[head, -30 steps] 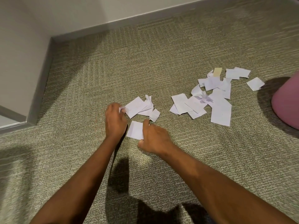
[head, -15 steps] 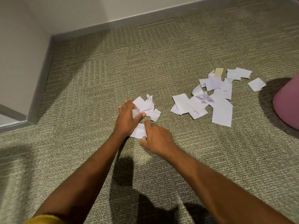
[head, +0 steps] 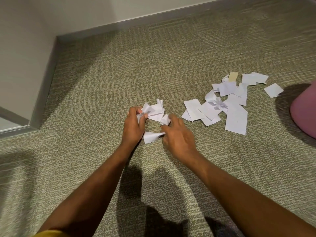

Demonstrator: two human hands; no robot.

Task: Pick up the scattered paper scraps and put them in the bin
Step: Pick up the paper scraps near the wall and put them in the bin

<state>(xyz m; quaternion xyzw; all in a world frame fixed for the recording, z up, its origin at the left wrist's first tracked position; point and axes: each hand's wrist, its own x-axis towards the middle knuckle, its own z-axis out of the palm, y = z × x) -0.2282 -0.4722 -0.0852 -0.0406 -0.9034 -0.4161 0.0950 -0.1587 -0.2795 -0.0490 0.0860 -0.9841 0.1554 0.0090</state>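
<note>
A small cluster of white paper scraps (head: 156, 111) lies on the carpet at the centre. My left hand (head: 133, 125) grips the left side of this cluster, crumpling the scraps between fingers and thumb. My right hand (head: 177, 135) pinches a separate white scrap (head: 151, 136) at its right edge, with another small scrap (head: 165, 119) by its fingertips. A larger spread of white scraps (head: 236, 106) lies to the right. The pink bin (head: 305, 113) shows at the right edge, mostly out of frame.
Olive carpet (head: 171, 65) covers the floor. A white wall with grey skirting (head: 153, 16) runs along the back and turns a corner at the left (head: 46, 86). One lone scrap (head: 273, 90) lies close to the bin.
My left hand has closed on the near cluster and bunched it together. My right hand has shifted right and pulled the lower scrap's edge up, folding it.
</note>
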